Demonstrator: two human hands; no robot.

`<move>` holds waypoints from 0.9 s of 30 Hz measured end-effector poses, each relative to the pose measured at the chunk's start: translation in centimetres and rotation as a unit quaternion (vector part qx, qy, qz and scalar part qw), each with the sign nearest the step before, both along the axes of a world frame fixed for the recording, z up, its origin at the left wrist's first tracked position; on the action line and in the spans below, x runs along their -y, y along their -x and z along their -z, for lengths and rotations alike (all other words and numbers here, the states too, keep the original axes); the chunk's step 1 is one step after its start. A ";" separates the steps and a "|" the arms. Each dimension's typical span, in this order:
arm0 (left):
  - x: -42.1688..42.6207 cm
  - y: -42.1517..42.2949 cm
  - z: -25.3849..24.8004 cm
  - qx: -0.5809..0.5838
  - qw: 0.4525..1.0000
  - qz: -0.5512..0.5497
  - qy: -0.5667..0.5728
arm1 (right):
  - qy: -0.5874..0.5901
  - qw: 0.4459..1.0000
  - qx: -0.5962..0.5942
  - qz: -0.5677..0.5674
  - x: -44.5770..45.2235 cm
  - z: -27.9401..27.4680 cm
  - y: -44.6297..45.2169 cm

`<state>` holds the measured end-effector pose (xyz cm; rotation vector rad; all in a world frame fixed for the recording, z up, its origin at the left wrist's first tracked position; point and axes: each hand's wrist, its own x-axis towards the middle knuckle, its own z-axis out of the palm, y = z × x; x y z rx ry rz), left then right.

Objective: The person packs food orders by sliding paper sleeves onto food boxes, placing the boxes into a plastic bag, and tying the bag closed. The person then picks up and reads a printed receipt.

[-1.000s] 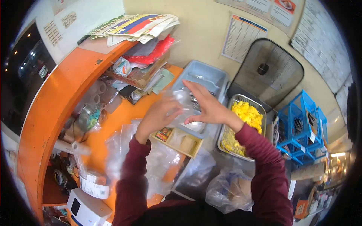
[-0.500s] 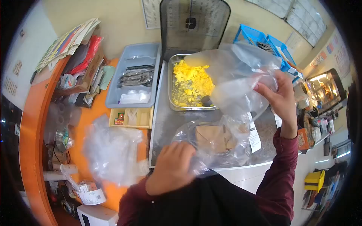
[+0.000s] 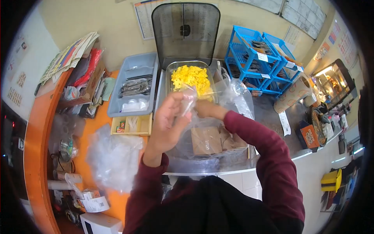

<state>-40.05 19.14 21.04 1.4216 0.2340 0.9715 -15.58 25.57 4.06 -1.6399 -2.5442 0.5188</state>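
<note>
In the head view, two bare hands are working close together over the steel worktop (image 3: pixel 194 165), and one sheet of clear plastic (image 3: pixel 190 99) is bunching at the fingertips of the left hand (image 3: pixel 167 123). That hand is curving with its thumb apart from its fingers; whether it is gripping the plastic, I can't tell. The right hand (image 3: pixel 208 109) is reaching in just beside it, its fingertips hiding behind the plastic, so its hold isn't showing either. Below them, brown paper packaging (image 3: pixel 206 141) is lying under clear film, its number of packs unclear. Just beyond the hands, one metal tray (image 3: pixel 169 80) is carrying one yellow heap (image 3: pixel 191 78), the hands and plastic blocking its near edge, while one dark mesh cover (image 3: pixel 198 23) is standing behind. To the left, one grey-blue bin (image 3: pixel 122 91) is holding wrapped dark items, and one wooden box (image 3: pixel 140 133) is showing three compartments. Loose clear bags (image 3: pixel 113 158) are heaping on the orange surface (image 3: pixel 117 201), too tangled to count. Over on the right, two blue racks (image 3: pixel 255 59) are standing near one large roll (image 3: pixel 290 95) and one orange box (image 3: pixel 309 134), with one receipt (image 3: pixel 284 123) lying between.
</note>
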 end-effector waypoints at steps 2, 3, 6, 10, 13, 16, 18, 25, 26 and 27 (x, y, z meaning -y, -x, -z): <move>0.5 -1.0 0.8 -0.020 1.000 0.002 -0.010 | 0.075 0.997 0.030 -0.005 -1.6 5.8 -3.3; 1.0 -1.3 1.1 -0.020 1.000 0.007 -0.007 | 0.121 0.992 0.020 0.016 -1.5 6.7 -4.4; 1.2 -1.7 1.1 -0.022 0.999 0.000 -0.031 | 0.280 0.941 -0.126 0.139 1.1 4.5 -5.0; 1.4 -1.1 0.8 -0.043 0.999 -0.019 0.002 | 0.270 0.955 -0.013 0.119 3.7 -4.6 -1.6; 1.4 -0.7 0.3 -0.044 0.998 -0.040 0.020 | 0.100 0.979 0.127 0.121 8.6 -14.3 -0.8; 2.3 -0.5 -0.6 -0.003 0.996 -0.087 0.032 | -0.349 0.869 0.289 0.199 14.2 -15.0 -4.2; 3.2 0.0 -1.5 0.022 0.992 -0.125 0.026 | -0.447 0.777 0.349 0.273 17.4 -16.8 -7.9; 6.9 0.9 -2.6 -0.029 0.986 -0.145 -0.081 | 0.126 0.886 -0.296 0.333 29.3 -27.0 -12.5; 7.0 0.5 -2.9 -0.050 0.979 -0.145 -0.132 | 0.110 0.821 -0.475 0.298 29.7 -25.8 -11.3; 7.1 0.3 -3.1 -0.072 0.970 -0.144 -0.183 | 0.091 0.800 -0.546 0.231 28.8 -24.8 -9.3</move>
